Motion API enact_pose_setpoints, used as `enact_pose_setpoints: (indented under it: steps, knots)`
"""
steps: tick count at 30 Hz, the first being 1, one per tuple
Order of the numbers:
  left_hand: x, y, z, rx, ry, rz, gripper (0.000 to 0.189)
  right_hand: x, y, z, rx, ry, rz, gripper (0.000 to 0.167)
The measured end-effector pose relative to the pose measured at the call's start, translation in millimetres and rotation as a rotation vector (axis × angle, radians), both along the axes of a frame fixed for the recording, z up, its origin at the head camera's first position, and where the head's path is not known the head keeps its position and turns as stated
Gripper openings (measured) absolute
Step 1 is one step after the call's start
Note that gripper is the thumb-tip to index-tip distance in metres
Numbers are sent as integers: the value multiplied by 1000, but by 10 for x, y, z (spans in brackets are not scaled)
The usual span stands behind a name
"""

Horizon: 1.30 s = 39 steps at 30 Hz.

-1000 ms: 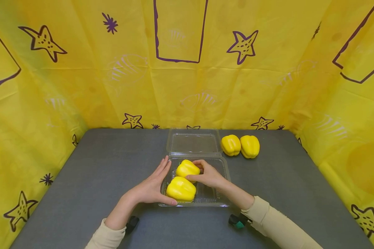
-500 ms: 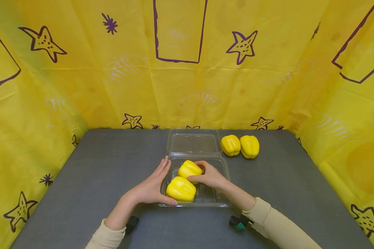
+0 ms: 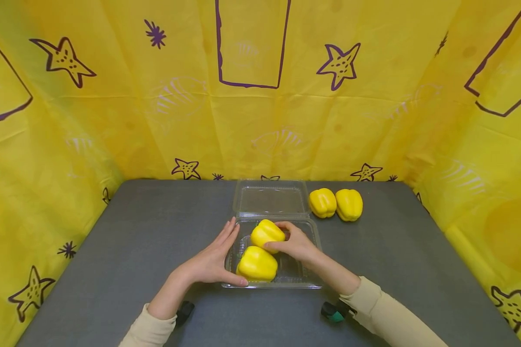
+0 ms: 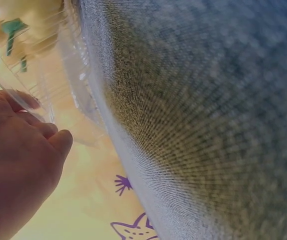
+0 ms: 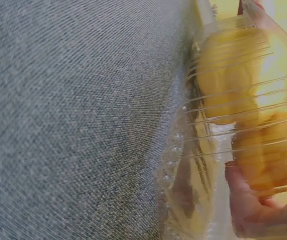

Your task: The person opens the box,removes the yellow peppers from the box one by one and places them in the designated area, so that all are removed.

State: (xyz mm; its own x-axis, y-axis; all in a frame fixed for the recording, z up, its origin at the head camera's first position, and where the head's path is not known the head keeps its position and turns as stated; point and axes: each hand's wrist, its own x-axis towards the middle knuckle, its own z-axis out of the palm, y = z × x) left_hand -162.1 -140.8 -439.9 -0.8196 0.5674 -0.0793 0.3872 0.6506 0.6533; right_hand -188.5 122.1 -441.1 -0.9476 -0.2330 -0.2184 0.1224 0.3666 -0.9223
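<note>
The far pepper (image 3: 267,233) is in the clear box (image 3: 296,280), just left of the right hand (image 3: 296,246), which is the nearer hand to it. That hand holds its right side, with the thumb on the near side and the fingers round the far side. The pepper's long way runs left to right, with its stem to the left. The near pepper (image 3: 257,263) lies in the box too, right up against it. The left hand (image 3: 210,260) has its fingers straight and its thumb wide, along the box's left and near edges. It holds no pepper. The lid (image 3: 271,200) lies open on the far side.

Since half a second ago, the far pepper has gone a bit right and farther back, and the near pepper has slid a bit right too. The left hand has stayed put.
</note>
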Motion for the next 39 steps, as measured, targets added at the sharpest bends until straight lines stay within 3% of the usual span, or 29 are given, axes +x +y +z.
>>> enact_pose_setpoints:
  steps: [9, 24, 39]
  knots:
    - [-9, 7, -2, -3, 7, -10, 135, 23, 90, 94, 13, 2, -40, 78]
    - [-1, -4, 11, 14, 3, -6, 135, 106, 265, 253, -113, -1, -74, 74]
    - [-1, -11, 1, -3, 13, -10, 136, 164, 442, 347, -157, 4, -92, 74]
